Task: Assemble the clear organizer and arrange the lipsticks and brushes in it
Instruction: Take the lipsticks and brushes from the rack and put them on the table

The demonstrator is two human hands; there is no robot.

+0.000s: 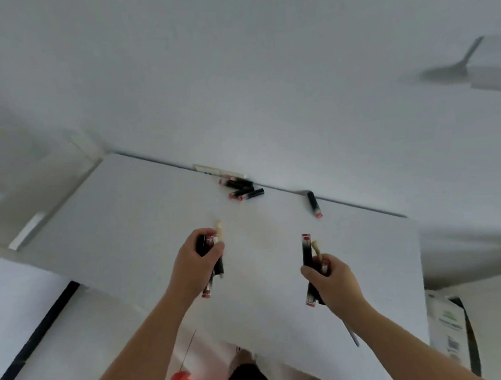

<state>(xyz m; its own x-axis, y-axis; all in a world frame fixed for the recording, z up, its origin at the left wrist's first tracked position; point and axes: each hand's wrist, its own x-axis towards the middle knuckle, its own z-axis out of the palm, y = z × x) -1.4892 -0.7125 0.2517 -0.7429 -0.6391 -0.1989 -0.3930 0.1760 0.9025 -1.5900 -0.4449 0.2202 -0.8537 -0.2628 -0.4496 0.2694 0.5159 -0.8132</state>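
Both hands are full over the white bench [130,223]. The left hand [196,259] is curled round a bundle of black lipsticks [219,266] and a cream-handled brush [219,231], whose pale end sticks up past the fingers toward the wall; a red-ended tube pokes out below the palm. The right hand [332,281] grips its own bundle — a tall black lipstick [306,250] with a red end standing upright above the thumb, a second brush [317,248] just beside it, and more tubes showing under the fist.

At the far edge of the bench, a small pile of lipsticks [242,188] lies against the wall, touching a pale flat thing [211,170] too blurred to name. A single lipstick [314,204] lies apart to the right of the pile, red end toward the person.

A cardboard box [447,325] stands on the floor — off the bench's right corner.
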